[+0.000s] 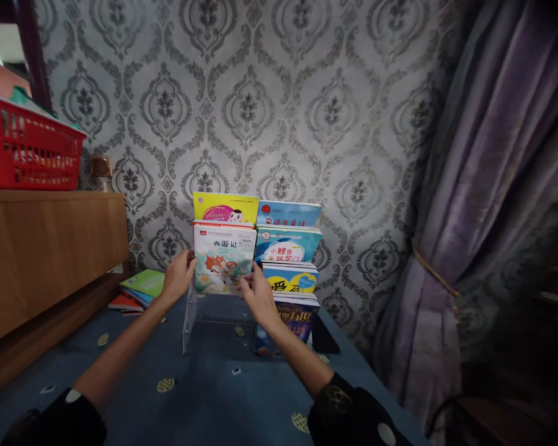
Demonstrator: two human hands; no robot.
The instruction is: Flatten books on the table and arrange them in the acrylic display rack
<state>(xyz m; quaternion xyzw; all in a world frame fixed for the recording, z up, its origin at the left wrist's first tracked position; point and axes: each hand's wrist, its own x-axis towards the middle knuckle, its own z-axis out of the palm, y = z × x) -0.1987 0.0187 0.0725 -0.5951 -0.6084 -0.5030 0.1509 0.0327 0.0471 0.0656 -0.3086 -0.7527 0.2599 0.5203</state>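
A clear stepped book rack (189,319) stands on the blue cloth, with books in two columns. In the left column a white picture book (223,251) with a red-orange drawing leans upright in front of a yellow book (225,205). My left hand (178,274) has its fingers curled at this white book's left edge, beside the rack's side. At its lower right edge, my right hand (258,292) grips with bent fingers, thumb toward the front cover. Behind my right wrist, a dark blue book (291,316) stands in the lowest right row. The fingertips are partly hidden.
Higher in the right column are a yellow-and-blue book (307,280), a teal book (307,241) and a light blue book (302,212). Several thin books (144,285) lie at left, by a wooden cabinet (51,248) bearing a red basket (32,145). A curtain (446,248) hangs at right.
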